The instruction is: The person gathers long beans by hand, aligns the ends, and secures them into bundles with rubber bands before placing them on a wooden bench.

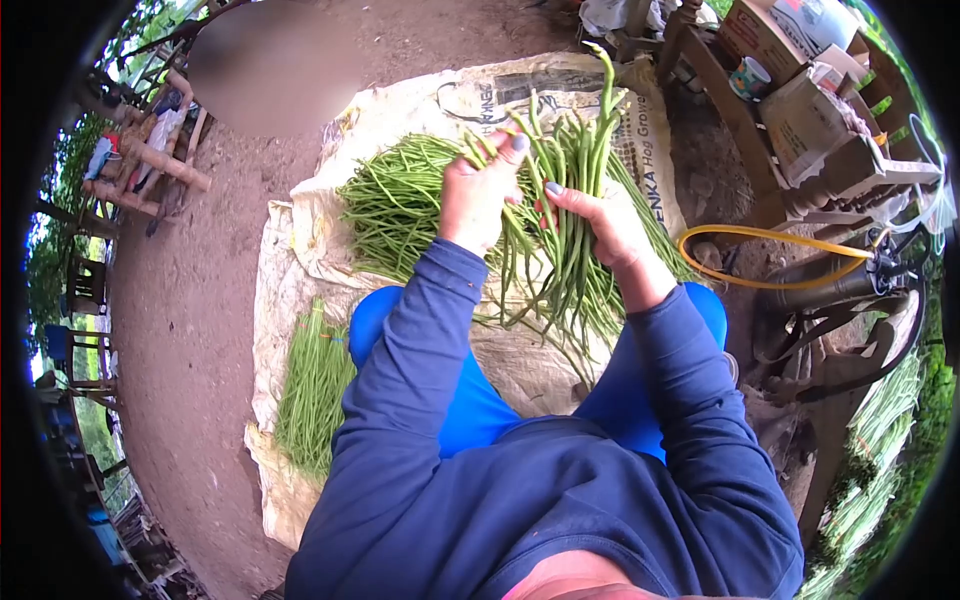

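Flattened sacks lie under a far pile of yardlong beans and, near left, a smaller bean bundle. Centrally, the right hand's fingers wrap a bunch; the left hand, just left, pinches some pods.

Two hands show, one left hand and one right hand, along with two navy sleeves and two blue trouser legs. Of the long green beans, there is one held bunch, one heap and one separate bundle; single pods are too many to count. At the right are at least two cardboard boxes, one cup, one yellow hose and one tank.
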Available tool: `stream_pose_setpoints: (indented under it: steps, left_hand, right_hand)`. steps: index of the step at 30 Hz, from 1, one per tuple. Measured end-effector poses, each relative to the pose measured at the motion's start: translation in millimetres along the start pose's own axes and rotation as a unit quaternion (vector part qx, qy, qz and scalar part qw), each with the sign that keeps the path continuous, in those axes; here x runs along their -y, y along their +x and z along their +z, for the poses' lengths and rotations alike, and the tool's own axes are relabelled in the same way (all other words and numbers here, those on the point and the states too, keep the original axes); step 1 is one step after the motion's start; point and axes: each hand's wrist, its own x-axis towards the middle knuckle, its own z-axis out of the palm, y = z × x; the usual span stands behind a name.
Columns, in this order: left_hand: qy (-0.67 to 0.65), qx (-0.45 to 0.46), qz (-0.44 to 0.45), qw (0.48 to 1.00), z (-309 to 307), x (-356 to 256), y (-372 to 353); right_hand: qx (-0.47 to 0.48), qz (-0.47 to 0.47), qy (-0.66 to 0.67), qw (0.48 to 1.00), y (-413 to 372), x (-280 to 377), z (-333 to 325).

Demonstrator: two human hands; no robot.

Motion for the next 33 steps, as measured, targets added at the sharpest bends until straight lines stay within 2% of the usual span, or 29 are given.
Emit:
stream_pose_setpoints:
  steps: [2, 4, 6, 7, 10, 12, 13, 15, 16, 17, 18, 20, 22, 24, 27, 33]
  left_hand:
    - [-0.010, -0.011, 0.076, 0.997, -3.4, -6.0, 2.4]
    - [0.013, 0.015, 0.045, 0.999, -5.3, -11.2, -0.3]
    - [0.028, -0.026, 0.072, 0.997, -1.6, -11.3, -2.5]
    - [0.027, -0.028, 0.072, 0.997, -0.2, -12.0, -4.1]
    - [-0.159, -0.025, 0.021, 0.987, 5.8, -14.2, -6.9]
    - [-0.200, -0.009, 0.007, 0.980, -6.3, -8.5, -0.5]
    - [-0.164, 0.008, -0.021, 0.986, -11.9, -13.7, 4.1]
    - [-0.066, 0.044, -0.072, 0.994, -15.0, -17.4, 6.2]
    - [-0.066, 0.043, -0.073, 0.994, -15.6, -16.9, 6.3]
    - [-0.042, 0.063, -0.075, 0.994, -15.9, -16.0, 7.8]
    - [-0.019, 0.083, -0.077, 0.993, -16.4, -14.3, 9.4]
    - [-0.065, 0.079, -0.072, 0.992, -15.4, -13.5, 7.8]
    - [-0.035, -0.007, -0.084, 0.996, -11.2, -15.0, 0.3]
    - [-0.027, 0.007, -0.079, 0.997, -10.6, -13.3, -3.2]
    - [0.074, 0.082, -0.108, 0.988, -3.9, -10.1, -8.2]
    - [0.134, 0.079, -0.050, 0.987, -2.5, -3.0, -6.9]
  right_hand:
    - [0.003, 0.007, -0.015, 1.000, 0.3, -3.6, -0.7]
    - [0.033, -0.011, -0.036, 0.999, -1.5, -5.7, 2.7]
    - [0.040, -0.015, -0.037, 0.998, -3.2, -3.4, 6.8]
    - [0.008, -0.001, -0.023, 1.000, -3.8, -0.1, 8.4]
    - [-0.036, 0.015, 0.006, 0.999, -2.8, 6.1, 9.5]
    - [-0.056, -0.008, -0.019, 0.998, -3.5, 7.1, 9.1]
    - [-0.015, -0.024, -0.049, 0.998, -0.9, 5.3, 4.6]
    - [-0.002, -0.001, -0.070, 0.998, -1.8, 1.3, -0.3]
    - [0.013, 0.021, -0.091, 0.996, -3.1, 0.9, 0.8]
    - [0.039, 0.000, -0.086, 0.995, -2.8, -2.7, 1.4]
    - [0.039, 0.002, -0.088, 0.995, -3.3, -3.5, 3.2]
    - [0.001, -0.011, -0.057, 0.998, -4.6, -1.2, 6.6]
    - [-0.042, -0.004, -0.016, 0.999, -5.7, 4.2, 6.7]
    - [-0.042, -0.025, -0.062, 0.997, 2.5, -3.2, -8.1]
    - [-0.028, -0.035, -0.070, 0.997, 4.7, -10.6, -10.5]
    - [-0.027, -0.045, -0.125, 0.991, 2.1, -3.8, -2.3]
